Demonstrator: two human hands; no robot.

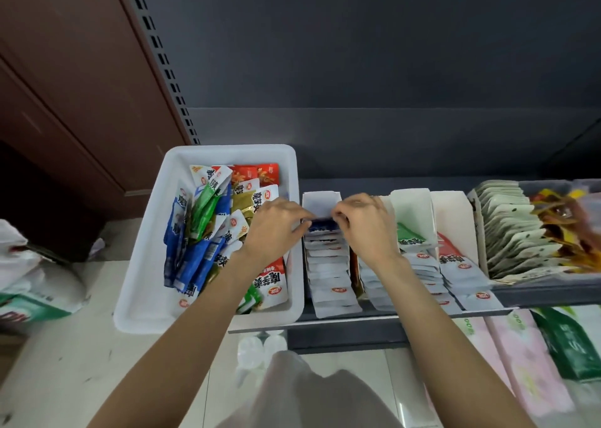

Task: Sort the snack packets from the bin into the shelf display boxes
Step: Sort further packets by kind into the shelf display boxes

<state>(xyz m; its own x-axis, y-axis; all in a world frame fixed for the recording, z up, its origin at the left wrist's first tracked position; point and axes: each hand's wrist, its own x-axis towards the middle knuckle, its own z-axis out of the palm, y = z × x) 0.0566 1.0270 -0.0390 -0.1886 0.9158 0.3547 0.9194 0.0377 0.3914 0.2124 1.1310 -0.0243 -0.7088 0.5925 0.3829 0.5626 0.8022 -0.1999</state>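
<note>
A white plastic bin [146,258] sits on the left end of the shelf, full of blue, green, red and gold snack packets [208,226]. To its right stand white display boxes: the leftmost box [322,200] holds a row of blue-and-white packets. Over the back of that row, my left hand [276,229] and my right hand [364,226] pinch the two top corners of a blue packet [320,224]. The neighbouring boxes hold green-marked packets [411,237] and red-marked packets [450,255].
Further right a box of pale standing pouches [514,229] and orange-brown packs [569,229] fill the shelf. Below it lie pink packs [523,356] and green packs [572,339]. White bags [35,278] lie on the floor at left beside a brown cabinet [65,86].
</note>
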